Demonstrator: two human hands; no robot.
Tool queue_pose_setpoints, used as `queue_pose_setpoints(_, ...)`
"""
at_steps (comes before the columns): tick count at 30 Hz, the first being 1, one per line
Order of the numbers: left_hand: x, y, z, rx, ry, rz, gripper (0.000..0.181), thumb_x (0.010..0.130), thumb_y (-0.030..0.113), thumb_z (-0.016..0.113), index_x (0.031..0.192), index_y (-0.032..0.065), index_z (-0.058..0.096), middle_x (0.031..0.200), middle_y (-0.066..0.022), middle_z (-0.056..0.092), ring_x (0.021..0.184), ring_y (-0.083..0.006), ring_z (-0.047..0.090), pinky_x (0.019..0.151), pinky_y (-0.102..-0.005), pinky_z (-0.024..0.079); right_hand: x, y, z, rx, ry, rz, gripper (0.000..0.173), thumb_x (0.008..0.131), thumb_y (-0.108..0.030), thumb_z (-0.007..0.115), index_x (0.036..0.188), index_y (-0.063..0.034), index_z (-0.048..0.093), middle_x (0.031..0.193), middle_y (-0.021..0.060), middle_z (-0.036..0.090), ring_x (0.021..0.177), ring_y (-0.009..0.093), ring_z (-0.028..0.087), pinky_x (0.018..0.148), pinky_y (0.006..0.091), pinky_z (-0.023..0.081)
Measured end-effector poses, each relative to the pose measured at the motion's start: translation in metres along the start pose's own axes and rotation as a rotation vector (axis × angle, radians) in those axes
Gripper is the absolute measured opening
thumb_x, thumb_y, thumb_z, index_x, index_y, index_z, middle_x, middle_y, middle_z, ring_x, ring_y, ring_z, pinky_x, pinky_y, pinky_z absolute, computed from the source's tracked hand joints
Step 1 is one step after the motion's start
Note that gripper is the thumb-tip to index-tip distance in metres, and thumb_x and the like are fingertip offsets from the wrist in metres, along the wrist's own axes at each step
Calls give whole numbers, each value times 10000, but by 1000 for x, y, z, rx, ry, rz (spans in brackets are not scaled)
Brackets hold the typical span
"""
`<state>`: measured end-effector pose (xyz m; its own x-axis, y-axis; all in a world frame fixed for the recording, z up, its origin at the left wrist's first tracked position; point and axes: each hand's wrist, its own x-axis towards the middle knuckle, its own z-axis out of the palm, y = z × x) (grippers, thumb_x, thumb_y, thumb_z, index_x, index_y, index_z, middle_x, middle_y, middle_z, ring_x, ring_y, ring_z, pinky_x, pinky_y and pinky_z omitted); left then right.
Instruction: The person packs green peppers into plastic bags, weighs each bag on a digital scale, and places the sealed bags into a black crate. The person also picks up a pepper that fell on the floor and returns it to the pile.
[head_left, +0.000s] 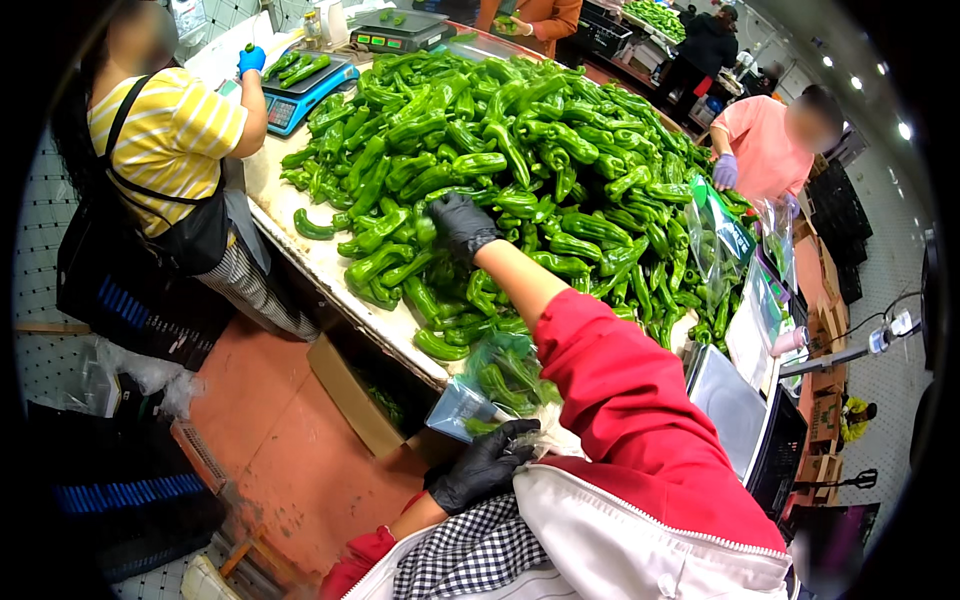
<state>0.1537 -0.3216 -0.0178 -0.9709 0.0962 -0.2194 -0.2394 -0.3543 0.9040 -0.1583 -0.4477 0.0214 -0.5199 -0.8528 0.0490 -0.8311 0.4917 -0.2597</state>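
Note:
A large heap of green peppers (592, 157) lies on a pale table (330, 255). My right hand (461, 221), in a black glove, reaches onto the heap with fingers curled at a pepper; whether it grips one is hidden. Close to my body, my left hand (484, 465), also black-gloved, pinches the opening of a clear plastic bag (465, 409) with printed patches. Several green peppers (502, 382) show inside this bag, which hangs by the table's near edge.
A co-worker at the left reaches over a blue scale (300, 90) holding peppers. Another, in purple gloves, stands at the right by plastic bags (720, 225). A flat metal scale plate (724, 405) is at my right. Below the table stands a cardboard box (352, 397); black crates (135, 300) lie left.

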Motion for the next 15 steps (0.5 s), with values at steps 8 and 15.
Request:
queue_pose_setpoints(8,20,9,-6,-422,-10,-167,216,912,92,540,1117,26,551,1031,-42,613,937,-100,571,822,-242,476,-123,20,-53,1503,44,-14,468,926,-304,508,1324,-76,417,1242,53,509,1128,172,469,988,325,347)
queue_pose_setpoints(15,36,41,-5,-416,-24,-114,257,896,100,521,1137,17,554,1095,-51,603,979,-137,577,877,-276,454,-219,3,-64,2418,-106,224,434,937,-325,463,1277,-54,462,1195,170,556,1000,256,596,835,454,508)
